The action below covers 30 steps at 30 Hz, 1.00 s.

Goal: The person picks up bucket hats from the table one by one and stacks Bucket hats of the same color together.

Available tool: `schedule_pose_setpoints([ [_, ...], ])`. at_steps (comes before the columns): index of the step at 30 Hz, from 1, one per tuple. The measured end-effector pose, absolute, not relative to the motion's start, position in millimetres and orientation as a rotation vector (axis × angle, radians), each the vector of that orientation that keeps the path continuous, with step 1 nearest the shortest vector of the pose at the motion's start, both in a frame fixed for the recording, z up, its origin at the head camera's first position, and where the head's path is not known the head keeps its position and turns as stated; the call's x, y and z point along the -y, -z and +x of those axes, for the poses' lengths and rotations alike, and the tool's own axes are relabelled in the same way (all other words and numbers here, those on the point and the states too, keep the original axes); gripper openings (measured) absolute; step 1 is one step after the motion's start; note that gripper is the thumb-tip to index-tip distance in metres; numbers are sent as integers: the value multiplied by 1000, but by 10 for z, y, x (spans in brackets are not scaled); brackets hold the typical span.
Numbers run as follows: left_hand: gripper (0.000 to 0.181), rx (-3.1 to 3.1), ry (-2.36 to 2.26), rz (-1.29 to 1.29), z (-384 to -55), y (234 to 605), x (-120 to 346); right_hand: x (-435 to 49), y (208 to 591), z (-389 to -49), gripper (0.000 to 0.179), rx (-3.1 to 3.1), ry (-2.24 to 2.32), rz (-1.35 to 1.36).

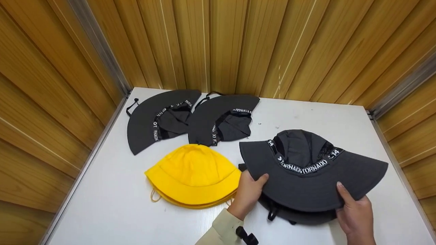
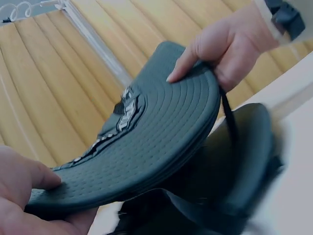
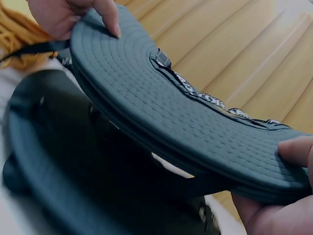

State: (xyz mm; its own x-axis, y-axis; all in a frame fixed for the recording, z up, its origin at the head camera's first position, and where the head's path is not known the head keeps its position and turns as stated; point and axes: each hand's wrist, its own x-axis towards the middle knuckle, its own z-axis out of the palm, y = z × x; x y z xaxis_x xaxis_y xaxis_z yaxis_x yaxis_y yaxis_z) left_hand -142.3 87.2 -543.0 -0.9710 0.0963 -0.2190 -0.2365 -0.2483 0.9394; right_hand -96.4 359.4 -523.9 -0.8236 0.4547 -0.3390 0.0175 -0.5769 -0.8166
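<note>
Both hands hold a dark grey wide-brimmed hat (image 1: 303, 190), its brim folded double and its crown pointing away. White "TORNADO" lettering runs along its inner band. My left hand (image 1: 250, 190) grips the brim's left side, thumb on top; my right hand (image 1: 356, 212) pinches the right side the same way. In the right wrist view, the stitched brim (image 3: 195, 132) shows two layers between the hands. Beneath it lies another dark hat (image 1: 299, 216), mostly hidden by the held one; in the left wrist view this lower hat (image 2: 254, 147) is blurred.
Yellow bucket hats (image 1: 194, 173), stacked with cords sticking out, lie left of my left hand. Farther back on the white table (image 1: 102, 204) are two folded dark hats, one at left (image 1: 141, 126) and one beside it (image 1: 204, 119). Wood-look panels (image 1: 224, 47) enclose the table.
</note>
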Motion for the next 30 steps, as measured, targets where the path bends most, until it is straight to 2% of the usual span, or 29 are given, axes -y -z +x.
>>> schedule_pose_setpoints([
  [5,35,-1690,-2302,-158,-1297,5564,-975,-3682,5393,-930,45,1405,-2350,-1038],
  [12,33,-1390,-2309,-191,-1254,5727,-969,-3729,5531,-940,93,1993,-1957,-1237],
  [15,37,-1321,-2296,-226,-1277,5751,-953,-3756,5547,-940,97,2248,-1727,-1236],
  [22,41,-1281,-2253,-313,-1295,5769,-937,-3787,5556,-906,89,2579,-1337,-1160],
  [26,41,-1282,-2231,-321,-1292,5763,-917,-3827,5551,-894,95,2754,-1154,-1103],
  [30,37,-1269,-2214,-319,-1274,5745,-876,-3860,5532,-891,109,2879,-1052,-1109],
])
